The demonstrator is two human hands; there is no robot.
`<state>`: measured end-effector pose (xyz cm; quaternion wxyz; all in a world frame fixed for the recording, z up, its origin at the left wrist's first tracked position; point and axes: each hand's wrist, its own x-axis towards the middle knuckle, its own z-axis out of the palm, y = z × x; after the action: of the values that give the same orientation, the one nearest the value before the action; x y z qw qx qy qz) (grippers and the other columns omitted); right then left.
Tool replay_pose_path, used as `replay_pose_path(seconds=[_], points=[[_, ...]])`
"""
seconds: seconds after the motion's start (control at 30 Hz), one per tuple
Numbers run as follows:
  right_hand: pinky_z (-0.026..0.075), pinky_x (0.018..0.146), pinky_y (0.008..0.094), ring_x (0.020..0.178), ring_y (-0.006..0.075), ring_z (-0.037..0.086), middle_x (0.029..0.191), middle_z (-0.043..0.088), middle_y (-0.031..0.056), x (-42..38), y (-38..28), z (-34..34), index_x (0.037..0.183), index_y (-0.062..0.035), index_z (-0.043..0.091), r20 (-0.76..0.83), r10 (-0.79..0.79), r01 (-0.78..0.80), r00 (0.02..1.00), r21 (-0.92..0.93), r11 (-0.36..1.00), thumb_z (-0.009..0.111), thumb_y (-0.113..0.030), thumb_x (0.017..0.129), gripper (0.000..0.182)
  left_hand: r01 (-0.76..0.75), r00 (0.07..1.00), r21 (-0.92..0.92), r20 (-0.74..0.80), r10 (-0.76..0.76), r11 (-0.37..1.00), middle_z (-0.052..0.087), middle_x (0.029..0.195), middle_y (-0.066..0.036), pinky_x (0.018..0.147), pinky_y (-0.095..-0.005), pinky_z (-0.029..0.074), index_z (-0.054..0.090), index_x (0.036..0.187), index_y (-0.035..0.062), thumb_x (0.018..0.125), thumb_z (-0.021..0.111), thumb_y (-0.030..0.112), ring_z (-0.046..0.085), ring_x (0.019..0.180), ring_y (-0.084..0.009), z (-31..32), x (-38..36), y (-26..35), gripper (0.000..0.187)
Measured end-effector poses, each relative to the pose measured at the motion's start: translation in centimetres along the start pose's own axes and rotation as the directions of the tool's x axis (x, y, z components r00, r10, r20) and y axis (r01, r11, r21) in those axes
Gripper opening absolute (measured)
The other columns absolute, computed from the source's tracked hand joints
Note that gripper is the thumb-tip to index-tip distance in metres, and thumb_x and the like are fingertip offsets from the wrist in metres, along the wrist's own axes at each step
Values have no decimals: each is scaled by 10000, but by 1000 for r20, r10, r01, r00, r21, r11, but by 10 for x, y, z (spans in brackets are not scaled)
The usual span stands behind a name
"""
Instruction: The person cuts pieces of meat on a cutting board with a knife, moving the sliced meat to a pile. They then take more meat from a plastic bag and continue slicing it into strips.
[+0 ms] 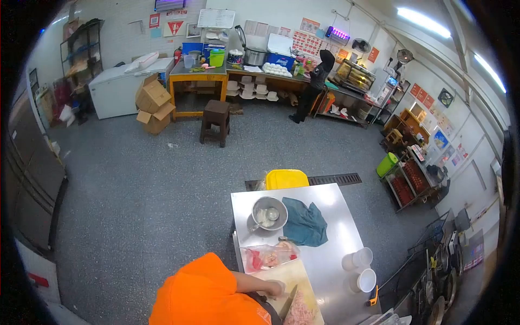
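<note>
My left arm, in an orange sleeve, reaches across the near edge of a steel table. My left hand (275, 288) rests on a pale cutting board (295, 271), its fingers curled; what they hold, if anything, is hidden. Just right of it is a knife (290, 302), blade tip pointing away and handle out of sight. Chopped pink meat (301, 312) is heaped beside the blade. Behind the board lies a clear plastic bag (268, 257) with pale pink meat pieces. My right hand is not in view.
On the steel table (336, 271) are a metal bowl (270, 213) with a ladle, a teal cloth (304, 222), and white tubs (366, 280). A yellow bin (287, 179) stands behind. Farther off are a brown stool (215, 120), cardboard boxes (154, 103) and a person (317, 84) in black.
</note>
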<state>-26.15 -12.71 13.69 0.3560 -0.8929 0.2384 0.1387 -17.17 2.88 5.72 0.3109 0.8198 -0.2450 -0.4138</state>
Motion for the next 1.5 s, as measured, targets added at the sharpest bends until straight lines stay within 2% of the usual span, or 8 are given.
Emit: replay_pose_path(seconds=[0.13, 0.47, 0.53, 0.67, 0.97, 1.13, 1.37, 1.5], points=[[473, 745, 539, 900, 476, 618, 1008, 625, 317, 3, 1, 1, 1237, -57, 534, -4, -8, 7, 1000, -6, 1000, 499, -315, 995, 355, -233, 857, 153, -434, 277, 960, 711, 942, -223, 747, -467, 549, 686, 837, -24, 965, 502, 500, 674, 791, -372, 24, 18, -46, 569], [475, 723, 544, 863, 479, 622, 966, 633, 311, 0, 5, 8, 1210, -43, 540, -10, 2, -1, 1000, 3, 1000, 496, -303, 992, 342, -578, 810, 154, -6, 586, 801, 674, 893, -240, 755, -444, 544, 665, 896, -45, 822, 657, 173, 674, 846, -367, 28, 78, -114, 231], [475, 719, 545, 855, 480, 623, 958, 634, 310, 1, 4, 11, 1204, -40, 541, -14, -6, 6, 1000, 2, 1000, 496, -301, 991, 339, -277, 789, 194, -513, 338, 941, 630, 806, -257, 705, -468, 506, 624, 726, -23, 771, 617, 165, 635, 778, -398, 37, 68, -109, 194], [475, 710, 547, 840, 481, 624, 941, 638, 308, -4, 5, 15, 1193, -35, 544, -20, 2, -1, 1000, 16, 1000, 495, -296, 990, 334, -177, 803, 153, -549, 233, 972, 656, 854, -267, 739, -466, 525, 667, 783, -51, 707, 641, 94, 665, 851, -389, 4, 32, -88, 166], [477, 691, 552, 806, 483, 628, 904, 645, 303, -15, 17, 32, 1168, -22, 549, -36, 0, 0, 999, 21, 1000, 492, -285, 987, 324, -99, 980, 513, 197, -5, 853, 714, 824, -193, 650, -399, 537, 761, 860, 13, 607, 715, 60, 695, 774, -276, 27, 120, -121, 262], [477, 680, 554, 787, 485, 630, 883, 649, 300, -19, 38, 42, 1154, -15, 552, -72, -11, 13, 997, 29, 1000, 491, -279, 985, 319, -3, 851, 465, -463, 246, 885, 700, 911, -166, 798, -409, 544, 726, 861, 11, 869, 574, 186, 677, 883, -302, 0, 20, -79, 232], [478, 665, 558, 761, 487, 633, 853, 654, 296, -68, 101, 95, 1134, -5, 557, -210, 8, -14, 978, -28, 1000, 489, -271, 983, 313, -383, 906, 709, 164, 389, 592, 654, 880, -90, 637, -379, 539, 124, 1602, 204, 811, 556, 8, 665, 800, -243, -39, -47, -29, 922], [476, 727, 563, 847, 492, 623, 897, 653, 278, -75, 88, 80, 1080, -17, 524, 98, 41, -35, 994, -56, 998, 515, -281, 985, 280, -282, 939, 792, 113, 325, 541, 651, 988, -132, 737, -390, 559, 416, 1489, 82, 844, 565, 28, 657, 889, -292, 1, -18, -65, 664]])
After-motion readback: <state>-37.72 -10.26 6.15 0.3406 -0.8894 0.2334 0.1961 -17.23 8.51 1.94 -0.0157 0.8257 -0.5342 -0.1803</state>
